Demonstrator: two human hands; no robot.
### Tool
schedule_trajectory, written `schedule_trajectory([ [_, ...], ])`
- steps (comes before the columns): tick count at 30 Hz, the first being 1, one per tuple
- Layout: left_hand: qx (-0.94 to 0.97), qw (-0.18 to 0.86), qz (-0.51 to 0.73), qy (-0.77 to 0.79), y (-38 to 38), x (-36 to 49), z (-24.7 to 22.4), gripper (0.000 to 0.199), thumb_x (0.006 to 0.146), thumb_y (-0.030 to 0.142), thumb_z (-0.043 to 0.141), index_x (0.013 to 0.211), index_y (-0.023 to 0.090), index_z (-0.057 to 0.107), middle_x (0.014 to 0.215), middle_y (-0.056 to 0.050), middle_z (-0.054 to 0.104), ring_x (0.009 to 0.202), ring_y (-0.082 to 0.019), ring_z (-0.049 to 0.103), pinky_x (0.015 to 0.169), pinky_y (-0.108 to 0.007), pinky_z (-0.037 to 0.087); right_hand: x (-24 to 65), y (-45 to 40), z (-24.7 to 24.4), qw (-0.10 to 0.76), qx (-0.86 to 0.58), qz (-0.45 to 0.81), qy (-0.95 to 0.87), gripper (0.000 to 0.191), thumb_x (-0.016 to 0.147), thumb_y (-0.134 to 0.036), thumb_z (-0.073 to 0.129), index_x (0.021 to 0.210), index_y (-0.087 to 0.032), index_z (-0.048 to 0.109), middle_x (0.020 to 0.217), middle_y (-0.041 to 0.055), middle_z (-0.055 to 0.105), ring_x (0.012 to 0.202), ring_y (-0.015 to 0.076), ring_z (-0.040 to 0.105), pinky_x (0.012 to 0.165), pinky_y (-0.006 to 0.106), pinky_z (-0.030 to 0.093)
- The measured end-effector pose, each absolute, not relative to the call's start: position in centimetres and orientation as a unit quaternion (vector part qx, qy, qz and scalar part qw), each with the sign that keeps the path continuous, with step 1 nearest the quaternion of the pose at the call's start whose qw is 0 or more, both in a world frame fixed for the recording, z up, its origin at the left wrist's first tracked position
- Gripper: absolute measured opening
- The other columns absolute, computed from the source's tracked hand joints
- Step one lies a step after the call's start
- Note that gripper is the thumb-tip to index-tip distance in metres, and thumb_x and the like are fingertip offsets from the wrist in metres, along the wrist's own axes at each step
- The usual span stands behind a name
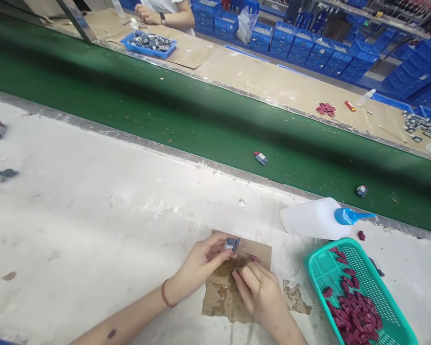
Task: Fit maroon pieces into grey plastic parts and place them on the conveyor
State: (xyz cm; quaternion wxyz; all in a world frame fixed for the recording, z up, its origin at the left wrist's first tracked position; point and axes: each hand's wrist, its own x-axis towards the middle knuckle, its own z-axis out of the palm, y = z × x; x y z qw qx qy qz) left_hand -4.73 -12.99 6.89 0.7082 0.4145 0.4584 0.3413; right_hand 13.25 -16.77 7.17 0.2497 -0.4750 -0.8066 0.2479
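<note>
My left hand (202, 261) grips a small grey-and-white plastic piece (231, 245) between thumb and fingers, above a brown cardboard sheet (262, 247). The sheet is wet with a shiny, glue-like liquid. Just to the right, my right hand (257, 291) is closed in a pinch low over the wet patch; whatever its fingertips hold is too small and hidden to name. A tiny dark red piece (253, 258) shows just beyond the right hand's knuckles. Right of that hand stands a green perforated basket (395, 306) with many dark red pieces (357, 311) in it.
A white squeeze bottle (311, 219) with a blue nozzle lies behind the basket. Beyond the white table (93, 201) runs a green conveyor belt (201, 124) carrying small assembled pieces (261, 158). Across it, a person's arm (177, 17) is near a blue tray (165, 53) of parts.
</note>
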Motion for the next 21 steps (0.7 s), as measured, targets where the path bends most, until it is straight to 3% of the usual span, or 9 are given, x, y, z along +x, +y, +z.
schedule_trajectory([
  [5, 0.356, 0.732, 0.366, 0.452, -12.8, -4.9, 7.8, 0.033, 0.076, 0.046, 0.074, 0.091, 0.018, 0.066, 0.096, -0.007, 0.072, 0.087, -0.019, 0.064, 0.086, -0.033, 0.05, 13.5, -16.9, 7.0, 0.277, -0.524, 0.318, -0.74, 0.026, 0.095, -0.023, 0.051, 0.07, -0.023, 0.054, 0.063, 0.0005, 0.059, 0.057, 0.0162, 0.058, 0.057, 0.026, 0.047],
  [11, 0.202, 0.784, 0.389, 0.44, -12.5, -5.1, 8.4, 0.038, 0.064, 0.045, 0.084, 0.081, 0.015, 0.068, 0.074, -0.001, 0.064, 0.069, -0.011, 0.058, 0.067, -0.023, 0.049, 13.3, -16.7, 7.9, 0.451, -0.575, 0.497, -0.468, 0.024, 0.085, -0.042, 0.069, 0.077, -0.02, 0.062, 0.073, 0.0029, 0.068, 0.052, 0.0143, 0.063, 0.048, 0.024, 0.054],
  [18, 0.081, 0.827, 0.369, 0.416, -12.7, -4.8, 9.0, 0.041, 0.062, 0.032, 0.089, 0.091, 0.015, 0.065, 0.079, -0.001, 0.07, 0.077, -0.014, 0.069, 0.069, -0.021, 0.055, 12.3, -16.8, 8.8, 0.503, -0.539, 0.376, -0.562, 0.002, 0.084, -0.021, 0.072, 0.083, -0.021, 0.07, 0.084, 0.0065, 0.075, 0.072, 0.0192, 0.073, 0.061, 0.026, 0.061],
  [21, 0.082, 0.824, 0.379, 0.413, -12.8, -4.8, 8.9, 0.044, 0.059, 0.03, 0.09, 0.093, 0.014, 0.068, 0.074, 0.001, 0.069, 0.067, -0.01, 0.066, 0.064, -0.019, 0.055, 12.1, -16.4, 9.4, 0.503, -0.527, 0.298, -0.616, 0.01, 0.083, -0.012, 0.071, 0.085, -0.022, 0.072, 0.085, 0.0058, 0.076, 0.074, 0.0196, 0.073, 0.066, 0.028, 0.062],
])
